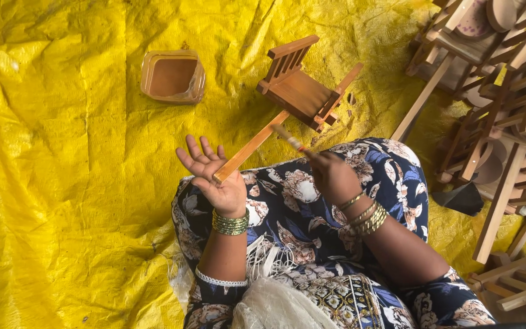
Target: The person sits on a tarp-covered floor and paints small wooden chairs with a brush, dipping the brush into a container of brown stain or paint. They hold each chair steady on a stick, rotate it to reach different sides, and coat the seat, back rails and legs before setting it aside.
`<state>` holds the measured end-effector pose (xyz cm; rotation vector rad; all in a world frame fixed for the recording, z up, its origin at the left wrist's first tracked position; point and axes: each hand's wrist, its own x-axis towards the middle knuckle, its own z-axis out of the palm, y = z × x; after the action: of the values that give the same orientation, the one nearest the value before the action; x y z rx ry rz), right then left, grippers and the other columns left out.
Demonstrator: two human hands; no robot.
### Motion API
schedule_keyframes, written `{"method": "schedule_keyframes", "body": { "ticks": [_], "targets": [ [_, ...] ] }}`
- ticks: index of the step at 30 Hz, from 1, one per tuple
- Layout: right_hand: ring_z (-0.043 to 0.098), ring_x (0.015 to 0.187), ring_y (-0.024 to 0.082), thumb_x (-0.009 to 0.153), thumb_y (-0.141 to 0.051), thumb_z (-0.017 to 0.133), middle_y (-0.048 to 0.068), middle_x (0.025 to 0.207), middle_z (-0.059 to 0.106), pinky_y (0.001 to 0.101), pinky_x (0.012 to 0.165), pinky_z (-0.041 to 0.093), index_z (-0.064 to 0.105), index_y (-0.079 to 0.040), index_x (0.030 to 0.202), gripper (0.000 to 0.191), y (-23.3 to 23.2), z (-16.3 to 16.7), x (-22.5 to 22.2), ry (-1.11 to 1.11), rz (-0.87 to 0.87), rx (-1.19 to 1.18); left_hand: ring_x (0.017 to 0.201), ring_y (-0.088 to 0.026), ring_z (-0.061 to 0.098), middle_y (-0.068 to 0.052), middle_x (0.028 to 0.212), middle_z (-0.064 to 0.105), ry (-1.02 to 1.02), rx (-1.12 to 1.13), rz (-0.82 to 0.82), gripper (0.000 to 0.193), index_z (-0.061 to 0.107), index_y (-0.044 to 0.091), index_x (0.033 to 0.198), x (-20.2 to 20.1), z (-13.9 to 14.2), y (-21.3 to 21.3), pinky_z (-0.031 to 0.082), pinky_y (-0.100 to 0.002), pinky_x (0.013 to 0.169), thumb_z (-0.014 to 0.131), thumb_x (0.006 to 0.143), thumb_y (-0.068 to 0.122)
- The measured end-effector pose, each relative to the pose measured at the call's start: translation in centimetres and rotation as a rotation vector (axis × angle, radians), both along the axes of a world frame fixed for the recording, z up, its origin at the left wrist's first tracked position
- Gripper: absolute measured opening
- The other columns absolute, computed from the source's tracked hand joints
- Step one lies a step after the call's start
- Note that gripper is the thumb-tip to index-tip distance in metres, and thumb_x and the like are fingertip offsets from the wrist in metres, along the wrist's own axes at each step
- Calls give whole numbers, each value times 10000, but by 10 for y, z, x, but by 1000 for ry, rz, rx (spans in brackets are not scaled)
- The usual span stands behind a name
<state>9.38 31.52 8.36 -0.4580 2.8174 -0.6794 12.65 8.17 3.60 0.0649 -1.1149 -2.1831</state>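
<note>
head view: my hands at a small brown wooden chair-shaped piece point(299, 91) on a long wooden stick over the yellow plastic sheet point(62, 183).
my left hand point(214, 176) lies palm up, fingers spread, the stick's end on it; my right hand point(333, 176) pinches a thin brush point(290, 141) touching the stick. a square tub of brown liquid point(173, 76) sits well apart, unfinished wooden frames point(506, 122) stacked at right.

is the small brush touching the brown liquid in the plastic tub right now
No, the small brush in the right hand is at the wooden slat, well apart from the square plastic tub of brown liquid.
</note>
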Motion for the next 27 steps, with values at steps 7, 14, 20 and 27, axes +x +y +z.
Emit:
{"method": "schedule_keyframes", "body": {
  "ticks": [7, 14, 20, 27],
  "targets": [
    [704, 724, 246, 900, -84, 631, 106, 937, 719, 353, 622, 598, 694, -129, 1270, 377, 1, 19, 26, 218, 330, -346, 1638, -308, 137, -59, 1783, 63, -6, -29, 4, 938, -14, 265, 1680, 0, 2, 1, 110, -534, 1319, 390, 999, 767],
    [680, 658, 270, 973, -130, 618, 122, 846, 689, 391, 584, 573, 685, -138, 1307, 340, 7, -9, -25, 130, -33, -159, 1651, -344, 94, -66, 1785, 36, -10, -59, -1, 925, -21, 273, 1673, 1, 1, 1, 80, -570, 1320, 363, 1000, 779],
    [674, 632, 254, 985, -158, 628, 121, 822, 713, 399, 576, 566, 696, -148, 1272, 296, 2, 2, -45, 37, -16, -4, 1664, -351, 71, -77, 1789, 16, -12, -74, -2, 920, -28, 277, 1671, 1, 1, 1, 98, -577, 1331, 381, 1006, 764],
    [713, 695, 194, 961, -106, 641, 100, 871, 754, 335, 638, 606, 700, -101, 1262, 307, 9, 7, -41, 108, 172, -424, 1661, -329, 102, -79, 1790, 22, 39, -138, -44, 908, 0, 266, 1677, 2, 7, 6, 126, -544, 1333, 468, 1023, 689]
  ]
}}
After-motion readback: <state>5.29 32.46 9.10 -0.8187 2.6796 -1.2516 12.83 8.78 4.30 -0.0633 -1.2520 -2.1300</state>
